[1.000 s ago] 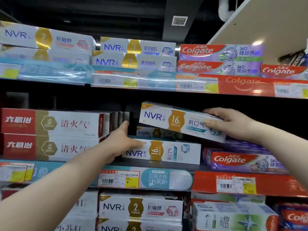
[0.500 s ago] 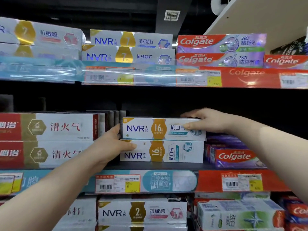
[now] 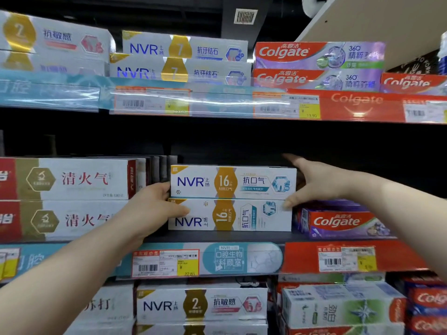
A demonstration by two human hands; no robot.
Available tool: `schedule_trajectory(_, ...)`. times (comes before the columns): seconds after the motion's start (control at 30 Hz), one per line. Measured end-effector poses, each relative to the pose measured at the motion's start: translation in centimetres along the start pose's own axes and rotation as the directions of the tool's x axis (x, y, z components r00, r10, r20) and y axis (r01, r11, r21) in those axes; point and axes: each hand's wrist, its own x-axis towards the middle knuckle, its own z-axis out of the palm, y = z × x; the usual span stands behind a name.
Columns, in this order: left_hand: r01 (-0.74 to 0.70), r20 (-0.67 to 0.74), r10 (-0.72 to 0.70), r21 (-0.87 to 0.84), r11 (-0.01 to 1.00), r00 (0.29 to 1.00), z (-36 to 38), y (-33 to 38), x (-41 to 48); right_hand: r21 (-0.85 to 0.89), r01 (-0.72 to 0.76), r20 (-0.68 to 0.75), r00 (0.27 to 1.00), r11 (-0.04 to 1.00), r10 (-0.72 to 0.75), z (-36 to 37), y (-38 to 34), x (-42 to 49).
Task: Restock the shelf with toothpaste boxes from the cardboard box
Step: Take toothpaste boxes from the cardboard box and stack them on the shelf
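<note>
Two white NVR "16" toothpaste boxes are stacked on the middle shelf point(image 3: 217, 236). The upper box point(image 3: 233, 182) lies level on the lower box point(image 3: 232, 215). My left hand point(image 3: 154, 209) holds the stack's left end, its thumb across the lower box's front and its fingers against the end of the boxes. At the stack's right end is my right hand point(image 3: 321, 182), fingers spread; the thumb tip touches the lower box's right corner and the index finger points up behind the upper box. The cardboard box is out of view.
Red-and-gold boxes point(image 3: 72, 199) fill the shelf to the left of the stack, and Colgate boxes point(image 3: 338, 221) lie to its right. Dark free room remains above the stack. The shelf above point(image 3: 217, 102) and the one below hold more toothpaste boxes point(image 3: 200, 304) behind price strips.
The upper box came down from a tilt and now lies level on the lower box. My right hand slid off its front to the right end and spread its fingers. The left hand stayed.
</note>
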Motion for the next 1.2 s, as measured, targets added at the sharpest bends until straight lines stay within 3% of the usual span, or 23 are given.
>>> schedule_trajectory(0.27, 0.027, 0.001, -0.027, -0.022, 0.999, 1.0, -0.2, -0.1, 0.0, 0.089, -0.047, -0.131, 0.99, 0.995, 0.058, 1.9, -1.1, -0.1)
schedule_trajectory(0.37, 0.057, -0.027, -0.06, -0.073, 0.996, 0.998, -0.1, 0.0, 0.6, 0.04, -0.055, -0.151, 0.987, 0.998, 0.06, 2.3, -1.3, 0.5)
schedule_trajectory(0.5, 0.101, -0.045, -0.105, -0.098, 0.99, 0.993, 0.5, 0.0, 2.3, -0.025, -0.108, -0.141, 0.985, 0.994, 0.104, 2.4, -1.3, 2.3)
schedule_trajectory(0.63, 0.156, -0.162, -0.166, -0.073, 0.985, 0.973, 1.4, -0.5, 4.6, -0.085, -0.12, -0.137, 0.985, 0.989, 0.108, 2.7, -1.3, 3.8)
schedule_trajectory(0.83, 0.191, -0.293, -0.186, -0.013, 0.982, 0.938, 2.3, -0.4, 6.2, -0.045, -0.144, -0.113, 0.984, 0.989, 0.138, 3.0, -1.4, 5.2)
schedule_trajectory(1.2, 0.179, -0.281, -0.19, -0.065, 0.982, 0.941, 2.3, -0.9, 6.4, 0.056, -0.118, -0.082, 0.989, 0.991, 0.122, 3.4, -0.8, 5.7)
